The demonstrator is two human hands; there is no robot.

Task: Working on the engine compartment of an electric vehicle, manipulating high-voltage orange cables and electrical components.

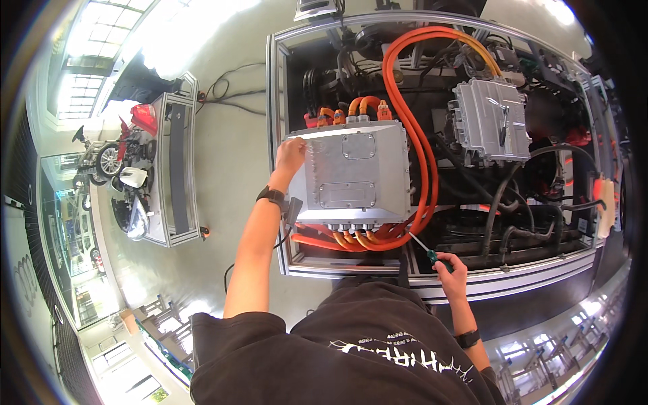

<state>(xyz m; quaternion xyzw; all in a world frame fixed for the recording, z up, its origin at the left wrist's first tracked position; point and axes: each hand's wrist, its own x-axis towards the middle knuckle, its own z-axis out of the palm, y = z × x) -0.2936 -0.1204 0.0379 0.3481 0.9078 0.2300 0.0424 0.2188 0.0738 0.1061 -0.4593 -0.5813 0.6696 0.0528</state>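
Observation:
My left hand (292, 154) is on the upper left corner of a silver metal housing (344, 169) with two screwed-on cover plates, its fingers pinched; what they hold, if anything, is too small to make out. My right hand (451, 270) grips the green handle of a screwdriver (430, 256), whose shaft points up-left toward the lower right of the housing. Orange cables (422, 169) loop beside and under the housing, and orange connectors (383, 111) line its top edge.
An aluminium frame (273, 81) surrounds the housing, a second cast metal unit (491, 121) and dark hoses (493, 216). To the left stands a cart (174, 169) with vehicle parts, including a red panel (143, 116) and a wheel. Black cables (236, 92) lie on the floor.

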